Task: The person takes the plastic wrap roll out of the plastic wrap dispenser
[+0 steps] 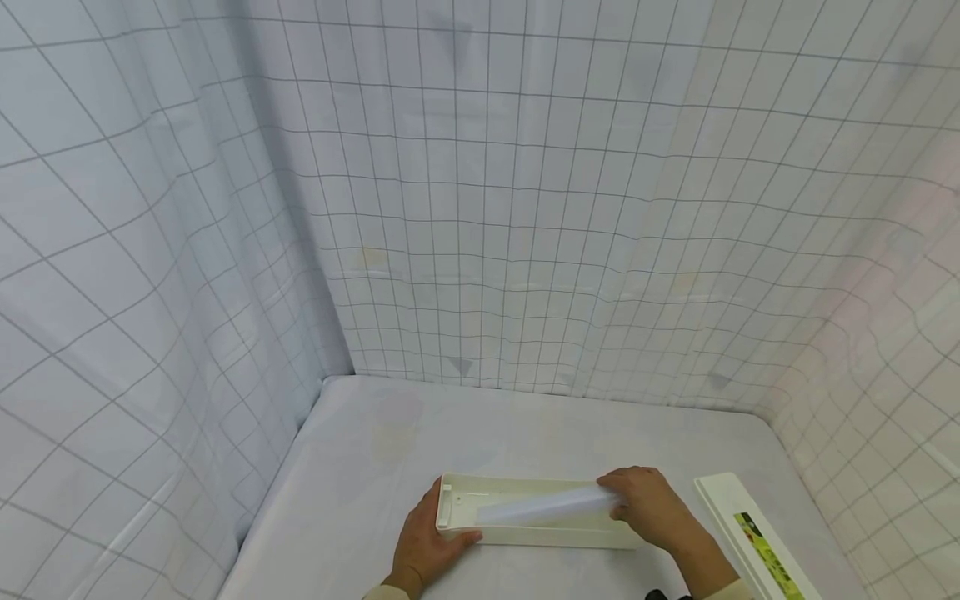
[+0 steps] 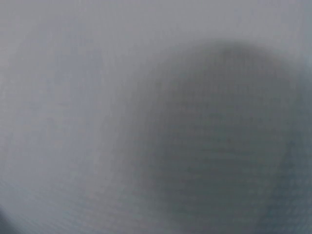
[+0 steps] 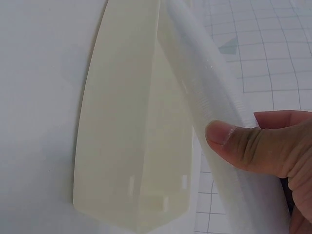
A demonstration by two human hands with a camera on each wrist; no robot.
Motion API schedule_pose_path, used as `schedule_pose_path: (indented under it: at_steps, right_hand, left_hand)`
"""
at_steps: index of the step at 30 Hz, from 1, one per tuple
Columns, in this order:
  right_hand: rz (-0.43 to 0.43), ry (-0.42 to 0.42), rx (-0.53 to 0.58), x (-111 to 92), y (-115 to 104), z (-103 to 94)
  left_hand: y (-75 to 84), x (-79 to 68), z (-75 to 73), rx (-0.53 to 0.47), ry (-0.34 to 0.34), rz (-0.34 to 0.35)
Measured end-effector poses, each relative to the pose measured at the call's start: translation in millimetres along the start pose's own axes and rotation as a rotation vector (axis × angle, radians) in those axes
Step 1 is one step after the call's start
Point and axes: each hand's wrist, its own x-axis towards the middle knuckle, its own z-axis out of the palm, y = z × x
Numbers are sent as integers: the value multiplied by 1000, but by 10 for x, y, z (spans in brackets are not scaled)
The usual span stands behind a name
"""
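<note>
A long cream plastic box (image 1: 555,537) lies across the white surface, its open side up. At its left end my left hand (image 1: 429,542) grips it, fingers behind the end and thumb along the front wall. My right hand (image 1: 651,507) holds the right end of a translucent roll of cling film (image 1: 547,505), thumb on one side and fingers on the other. The roll slants, its left end down inside the box and its right end raised. In the right wrist view the thumb (image 3: 229,141) presses on the wrapped film. The left wrist view is only a dark blur over white cloth.
To the right lies a long cream lid (image 1: 723,492) with a green and yellow label (image 1: 768,554). A small black object (image 1: 656,595) shows at the bottom edge. White grid-patterned curtains (image 1: 487,208) enclose the covered surface (image 1: 420,417) at the back and sides.
</note>
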Motion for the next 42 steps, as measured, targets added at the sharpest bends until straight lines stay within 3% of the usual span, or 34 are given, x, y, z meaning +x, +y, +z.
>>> schedule_pose_path:
  at_steps: [14,23,30,42]
  right_hand:
    - [45,19,21,-88,58,-98]
    - [13,244,3,-176,69,0]
    - [-61,389,-27,-219,63,87]
    - [78,424,35,-344,26,209]
  left_hand:
    - [-14,-5,10,6,-10,-21]
    - [-19,1,14,9,11,15]
    - [-25,-5,39,10,35,33]
    - [-27,-1,38,-12,4,8]
